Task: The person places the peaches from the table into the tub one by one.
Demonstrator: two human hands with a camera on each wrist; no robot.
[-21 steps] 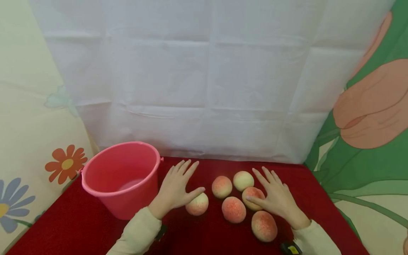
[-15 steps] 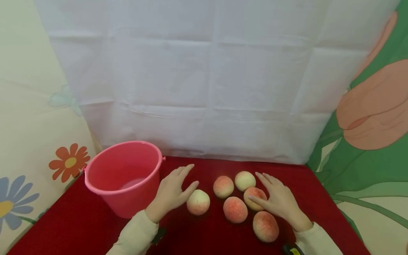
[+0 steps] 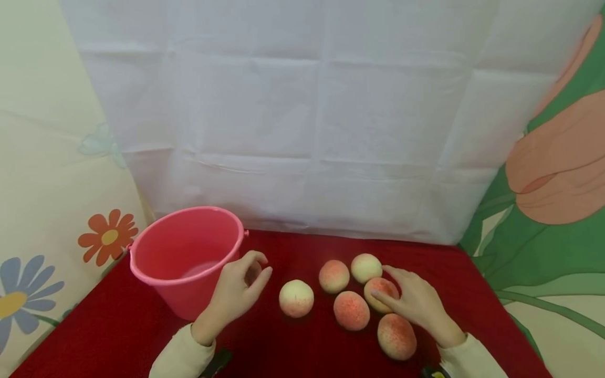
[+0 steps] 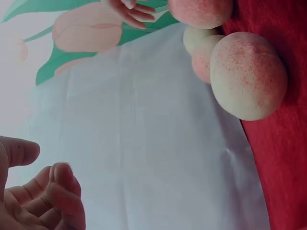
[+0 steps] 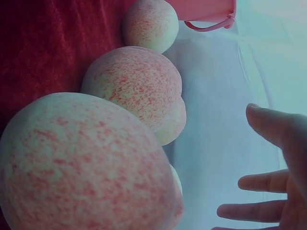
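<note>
A person's left hand (image 3: 233, 289) hung beside a pink bucket (image 3: 181, 299), fingers loosely curled, thumb apart, nothing in its grasp; whether it brushed the bucket could not be told. The right hand (image 3: 416, 302) hovered by a cluster of 5 peaches, fingers extended and slightly parted, thumb well away from them, likewise holding nothing. Past its thumb showed a blushed peach (image 3: 383, 285), hemmed in by a pale-topped peach (image 3: 366, 268), a rosy peach (image 3: 352, 311) and a mottled peach (image 3: 397, 336), with a red-and-cream peach (image 3: 334, 276) farther left. A 6th, the lone peach (image 3: 296, 298), sat apart on red cloth (image 3: 283, 352), nearest the left hand. Crowding looked like the chief hazard: a fingertip pushed between neighbours could have set that round fruit rolling, and a pinch taken off centre could have let a peach squirt free. The left hand's nearness to the bucket posed another risk, since a sideways swing of the wrist might have jolted or tipped it; its high rim (image 3: 158, 282) could also have caught fruit carried too low. Behind hung a white sheet (image 3: 302, 105), where a runaway peach might have come to rest, beyond easy reach.
</note>
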